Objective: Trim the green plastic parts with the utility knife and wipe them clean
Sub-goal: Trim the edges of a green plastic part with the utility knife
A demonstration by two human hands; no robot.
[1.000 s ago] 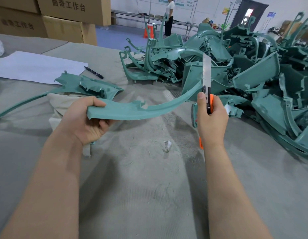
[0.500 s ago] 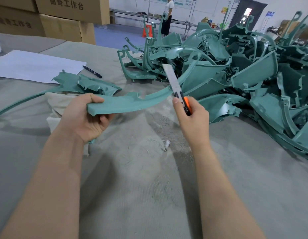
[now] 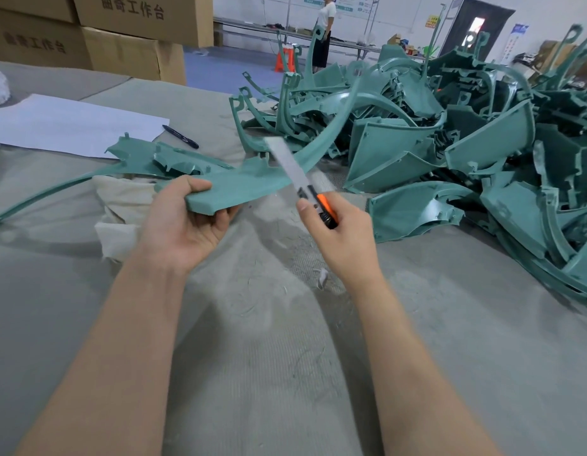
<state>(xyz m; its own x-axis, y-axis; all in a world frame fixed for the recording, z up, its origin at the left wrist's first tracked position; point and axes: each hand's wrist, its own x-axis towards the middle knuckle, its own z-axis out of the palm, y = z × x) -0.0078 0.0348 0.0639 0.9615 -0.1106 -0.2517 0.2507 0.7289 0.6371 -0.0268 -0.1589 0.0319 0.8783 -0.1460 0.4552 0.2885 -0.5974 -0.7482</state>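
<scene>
My left hand [image 3: 183, 225] grips the near end of a long curved green plastic part [image 3: 249, 184], held above the table and arcing up to the right. My right hand [image 3: 343, 238] holds an orange and black utility knife [image 3: 321, 205]. Its long blade [image 3: 290, 166] is extended and lies against the part's lower edge, tilted up to the left. A beige wiping cloth [image 3: 119, 205] lies on the table behind my left hand. Another green part [image 3: 147, 161] rests on the cloth.
A big heap of green plastic parts [image 3: 450, 143] fills the right side of the grey felt table [image 3: 285, 357]. White paper [image 3: 68, 125] and a black pen [image 3: 180, 136] lie at the left. Cardboard boxes [image 3: 121, 37] stand behind. A person [image 3: 323, 34] stands far back.
My right hand has drawn the knife leftward along the part toward my left hand, and the blade has tipped from upright to leaning left. My left hand keeps its grip.
</scene>
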